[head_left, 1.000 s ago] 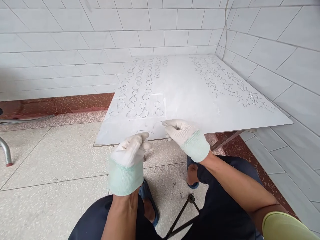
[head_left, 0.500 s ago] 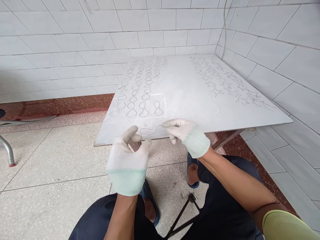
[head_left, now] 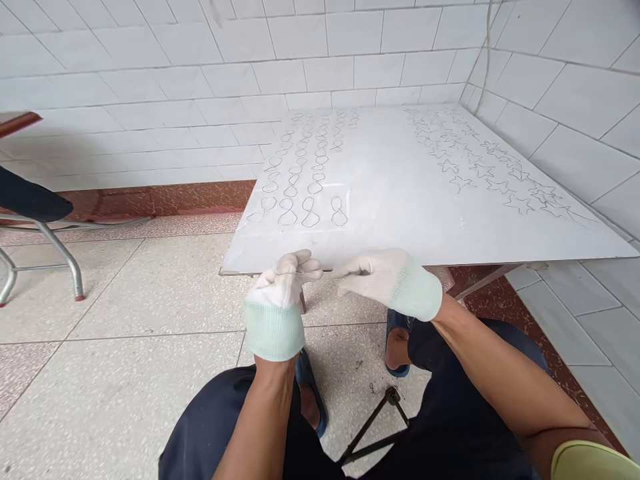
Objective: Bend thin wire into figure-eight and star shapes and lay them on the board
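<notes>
In white gloves with pale green cuffs, my left hand (head_left: pixel 283 283) and my right hand (head_left: pixel 383 275) face each other at the board's near edge. A thin bent wire (head_left: pixel 327 270) runs between their fingertips. My right hand pinches one end of it between thumb and fingers. The other end crosses my left hand's fingers, which are closed together on it. Just beyond lie several figure-eight wire shapes (head_left: pixel 339 209) in columns on the white board (head_left: pixel 395 213). Part of the wire is hidden by my fingers.
Several star-shaped wires (head_left: pixel 461 182) lie on the board's right side. White tiled walls (head_left: pixel 300 37) stand behind and to the right. At left is a metal-legged stool (head_left: pixel 65 257) with a dark-clothed leg above it. A folding stand (head_left: pixel 393 395) is between my legs.
The view has swung left. My left hand has turned, its fingers closing on the wire, and the wire has been lifted off the board between both hands.
</notes>
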Motion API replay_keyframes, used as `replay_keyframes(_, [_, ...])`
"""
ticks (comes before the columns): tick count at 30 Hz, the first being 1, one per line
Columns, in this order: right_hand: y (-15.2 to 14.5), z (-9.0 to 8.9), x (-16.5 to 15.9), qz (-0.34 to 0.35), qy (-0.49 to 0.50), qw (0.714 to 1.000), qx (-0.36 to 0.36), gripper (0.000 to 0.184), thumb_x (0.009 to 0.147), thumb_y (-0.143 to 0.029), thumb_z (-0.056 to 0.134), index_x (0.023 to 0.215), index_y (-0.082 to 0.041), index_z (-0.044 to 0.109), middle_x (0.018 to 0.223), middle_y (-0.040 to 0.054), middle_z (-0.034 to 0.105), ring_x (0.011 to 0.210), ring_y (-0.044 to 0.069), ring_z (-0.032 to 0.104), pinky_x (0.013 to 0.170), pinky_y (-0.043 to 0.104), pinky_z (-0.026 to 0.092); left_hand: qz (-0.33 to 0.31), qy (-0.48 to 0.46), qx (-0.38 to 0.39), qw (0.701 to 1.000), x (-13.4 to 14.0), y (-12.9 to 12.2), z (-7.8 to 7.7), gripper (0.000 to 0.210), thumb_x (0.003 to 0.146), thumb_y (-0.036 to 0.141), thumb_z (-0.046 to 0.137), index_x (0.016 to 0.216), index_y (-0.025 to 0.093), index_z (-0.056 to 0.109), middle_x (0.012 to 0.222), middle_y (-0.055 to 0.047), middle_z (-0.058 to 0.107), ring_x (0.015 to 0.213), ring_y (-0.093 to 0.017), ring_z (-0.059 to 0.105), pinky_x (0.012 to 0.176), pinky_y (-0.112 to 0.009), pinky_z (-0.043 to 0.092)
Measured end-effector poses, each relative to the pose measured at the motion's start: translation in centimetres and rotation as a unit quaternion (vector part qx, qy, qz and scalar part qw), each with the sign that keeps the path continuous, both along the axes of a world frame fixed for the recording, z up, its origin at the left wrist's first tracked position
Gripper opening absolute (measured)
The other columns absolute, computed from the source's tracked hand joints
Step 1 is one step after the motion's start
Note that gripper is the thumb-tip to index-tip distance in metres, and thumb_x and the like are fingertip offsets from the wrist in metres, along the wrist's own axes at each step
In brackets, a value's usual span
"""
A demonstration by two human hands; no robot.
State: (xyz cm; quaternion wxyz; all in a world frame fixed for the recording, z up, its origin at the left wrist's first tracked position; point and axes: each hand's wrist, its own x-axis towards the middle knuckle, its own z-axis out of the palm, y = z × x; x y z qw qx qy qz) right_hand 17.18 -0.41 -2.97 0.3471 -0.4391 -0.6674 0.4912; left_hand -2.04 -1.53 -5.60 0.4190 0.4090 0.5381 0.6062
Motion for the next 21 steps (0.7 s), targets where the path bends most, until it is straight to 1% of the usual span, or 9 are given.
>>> replay_keyframes(3, [-0.1, -0.3, 0.0, -0.018, -0.047, 0.996, 0.078, 0.027, 0.098, -0.035, 0.068, 0.076, -0.025, 0.079, 0.081, -0.0020, 0.076, 0.083, 0.017, 0.072, 0.080, 0.030, 0.054, -0.013, 0.022, -0.017, 1.000, -0.1, 0.2, -0.7, 0.059, 0.097, 0.073, 0.059, 0.102, 0.016, 0.077, 0.089, -0.011, 0.082, 0.083, -0.025, 0.079, 0.073, -0.035, 0.060])
replay_keyframes(6, [0.0, -0.1, -0.2, -0.044, -0.068, 0.991, 0.109, 0.037, 0.096, -0.035, 0.068, 0.062, -0.022, 0.067, 0.072, -0.0021, 0.064, 0.071, 0.014, 0.061, 0.071, 0.030, 0.047, -0.029, 0.077, 0.000, 0.997, 0.3, -0.2, -0.9, 0.062, 0.102, 0.076, 0.046, 0.085, 0.021, 0.071, 0.083, -0.009, 0.078, 0.079, -0.024, 0.074, 0.074, -0.036, 0.057])
replay_keyframes(8, [0.1, 0.1, -0.2, -0.062, -0.069, 0.991, 0.099, 0.039, 0.095, -0.033, 0.065, 0.057, -0.022, 0.061, 0.072, -0.0018, 0.060, 0.068, 0.013, 0.056, 0.069, 0.030, 0.044, -0.021, 0.123, -0.002, 0.992, 0.6, -0.4, -0.7, 0.059, 0.104, 0.071, 0.044, 0.074, 0.024, 0.063, 0.075, -0.006, 0.073, 0.073, -0.023, 0.069, 0.072, -0.036, 0.053])
replay_keyframes(11, [0.5, 0.2, 0.1, -0.092, -0.009, 0.994, 0.050, 0.032, 0.089, -0.029, 0.061, 0.058, -0.022, 0.059, 0.078, 0.0001, 0.065, 0.075, 0.015, 0.060, 0.073, 0.031, 0.046, 0.015, 0.237, -0.041, 0.970, 0.5, -0.2, -0.1, 0.052, 0.103, 0.058, 0.053, 0.062, 0.027, 0.050, 0.061, -0.001, 0.059, 0.060, -0.020, 0.056, 0.062, -0.035, 0.042])
replay_keyframes(13, [1.0, 0.0, 0.7, -0.106, 0.078, 0.991, -0.001, 0.029, 0.085, -0.028, 0.061, 0.057, -0.022, 0.054, 0.078, 0.0016, 0.068, 0.078, 0.017, 0.065, 0.076, 0.032, 0.049, 0.040, 0.335, -0.061, 0.940, 0.1, 0.2, 0.0, 0.049, 0.099, 0.052, 0.059, 0.060, 0.027, 0.042, 0.056, 0.001, 0.052, 0.055, -0.019, 0.047, 0.059, -0.035, 0.035])
replay_keyframes(15, [1.4, -0.4, 1.4, -0.100, 0.167, 0.980, -0.043, 0.030, 0.084, -0.030, 0.061, 0.058, -0.023, 0.048, 0.075, 0.0016, 0.067, 0.074, 0.017, 0.066, 0.075, 0.033, 0.051, 0.048, 0.420, -0.057, 0.905, -0.6, 0.8, -0.2, 0.047, 0.097, 0.048, 0.061, 0.060, 0.027, 0.040, 0.056, 0.001, 0.051, 0.055, -0.019, 0.045, 0.060, -0.035, 0.034])
replay_keyframes(16, [1.6, -0.6, 1.8, -0.094, 0.199, 0.974, -0.056, 0.032, 0.085, -0.031, 0.061, 0.058, -0.024, 0.046, 0.073, 0.0013, 0.065, 0.070, 0.016, 0.065, 0.072, 0.033, 0.051, 0.040, 0.461, -0.049, 0.885, -1.0, 1.0, -0.4, 0.046, 0.097, 0.047, 0.060, 0.061, 0.027, 0.040, 0.057, 0.000, 0.052, 0.056, -0.020, 0.047, 0.062, -0.035, 0.035])
replay_keyframes(18, [1.9, -0.8, 2.5, -0.086, 0.228, 0.968, -0.063, 0.035, 0.088, -0.032, 0.061, 0.060, -0.024, 0.044, 0.070, 0.0006, 0.064, 0.064, 0.015, 0.063, 0.067, 0.031, 0.048, 0.000, 0.549, -0.026, 0.835, -1.7, 1.4, -0.6, 0.048, 0.101, 0.045, 0.054, 0.058, 0.027, 0.040, 0.059, -0.004, 0.054, 0.060, -0.024, 0.052, 0.065, -0.037, 0.037])
replay_keyframes(21, [2.2, -0.7, 3.4, -0.080, 0.235, 0.967, -0.060, 0.036, 0.095, -0.033, 0.059, 0.062, -0.023, 0.046, 0.061, -0.0007, 0.059, 0.056, 0.013, 0.057, 0.059, 0.028, 0.039, -0.104, 0.680, 0.013, 0.726, -2.4, 1.8, -0.7, 0.040, 0.099, 0.031, 0.052, 0.060, 0.025, 0.056, 0.065, -0.012, 0.062, 0.068, -0.031, 0.063, 0.067, -0.039, 0.041])
